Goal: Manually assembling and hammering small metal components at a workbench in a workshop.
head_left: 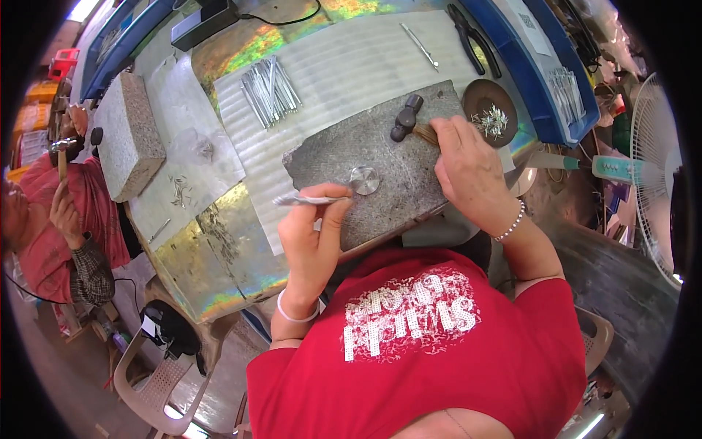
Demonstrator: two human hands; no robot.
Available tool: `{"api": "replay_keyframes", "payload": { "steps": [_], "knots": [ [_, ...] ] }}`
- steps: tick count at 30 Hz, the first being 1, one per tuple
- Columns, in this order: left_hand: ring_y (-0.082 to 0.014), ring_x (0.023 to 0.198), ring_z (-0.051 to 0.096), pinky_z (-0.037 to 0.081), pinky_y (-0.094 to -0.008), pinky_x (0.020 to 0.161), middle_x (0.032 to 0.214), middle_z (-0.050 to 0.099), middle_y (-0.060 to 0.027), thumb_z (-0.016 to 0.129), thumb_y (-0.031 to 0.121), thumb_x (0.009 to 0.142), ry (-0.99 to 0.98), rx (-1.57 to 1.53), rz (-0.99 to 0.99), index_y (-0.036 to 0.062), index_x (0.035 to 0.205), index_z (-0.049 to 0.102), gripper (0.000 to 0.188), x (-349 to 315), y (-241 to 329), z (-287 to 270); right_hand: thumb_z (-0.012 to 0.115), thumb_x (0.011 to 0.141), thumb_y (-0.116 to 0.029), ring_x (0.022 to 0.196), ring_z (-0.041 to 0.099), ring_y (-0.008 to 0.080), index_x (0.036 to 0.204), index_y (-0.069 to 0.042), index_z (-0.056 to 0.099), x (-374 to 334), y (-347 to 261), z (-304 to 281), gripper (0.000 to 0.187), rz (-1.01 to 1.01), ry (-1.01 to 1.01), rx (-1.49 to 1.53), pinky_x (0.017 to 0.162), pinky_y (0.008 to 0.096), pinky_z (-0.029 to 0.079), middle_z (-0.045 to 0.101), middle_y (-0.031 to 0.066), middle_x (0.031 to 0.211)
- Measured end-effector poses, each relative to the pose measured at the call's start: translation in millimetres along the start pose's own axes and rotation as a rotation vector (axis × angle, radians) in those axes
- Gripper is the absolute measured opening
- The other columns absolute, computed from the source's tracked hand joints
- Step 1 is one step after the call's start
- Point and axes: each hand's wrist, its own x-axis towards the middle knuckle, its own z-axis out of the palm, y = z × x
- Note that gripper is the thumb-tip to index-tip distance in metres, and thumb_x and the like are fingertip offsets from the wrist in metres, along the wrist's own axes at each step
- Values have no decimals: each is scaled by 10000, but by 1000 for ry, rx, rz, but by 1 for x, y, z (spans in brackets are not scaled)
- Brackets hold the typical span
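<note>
My left hand (314,238) pinches a slim, pale greyish-white piece (303,200) between thumb and fingers; I cannot make out its kind. Just past those fingertips, a round, shiny silver disc (364,180) lies flat on the rough grey stone slab (329,157). My right hand (472,172) is closed round the wooden handle of a small hammer (406,117), whose dark head is over the slab's far part. Beyond that hand, a brown round dish (482,91) holds many small silver pins (494,121).
Pliers (474,42) and a thin rod (420,47) lie at the back, with a bundle of metal rods (270,91) farther left. A blue bin (559,124) and a fan (658,175) stand right. Leftward are a granite block (130,135) and a co-worker's hand (66,219) holding a hammer.
</note>
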Motion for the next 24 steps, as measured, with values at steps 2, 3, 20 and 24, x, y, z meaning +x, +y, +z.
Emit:
{"api": "replay_keyframes", "payload": {
  "steps": [2,3,20,24],
  "knots": [
    [-114,716,628,502,-225,643,862,654,-86,557,-16,868,45,-245,-201,-32,954,558,88,1,5,4,573,731,-14,846,553,307,1104,16,470,-5,-3,1,387,99,-57,206,709,403,463,503,170,1014],
    [-114,716,628,502,-225,643,862,654,-86,557,-16,868,44,-240,-201,-32,954,558,88,3,6,5,573,731,-14,846,553,307,1104,16,470,-8,-2,3,387,99,-55,210,709,403,463,503,170,1014],
    [-113,684,613,519,-224,644,893,630,-108,511,12,907,-31,-124,-112,-20,975,514,75,8,-3,16,576,804,-59,670,606,239,936,11,546,-30,6,20,152,322,60,1022,625,306,455,588,143,734],
    [-117,690,618,518,-228,641,884,631,-104,514,11,904,-23,-105,-99,-25,959,522,66,8,-4,18,574,806,-58,662,607,229,944,11,545,-29,5,21,157,312,65,990,621,303,454,591,145,731]
  ]
}}
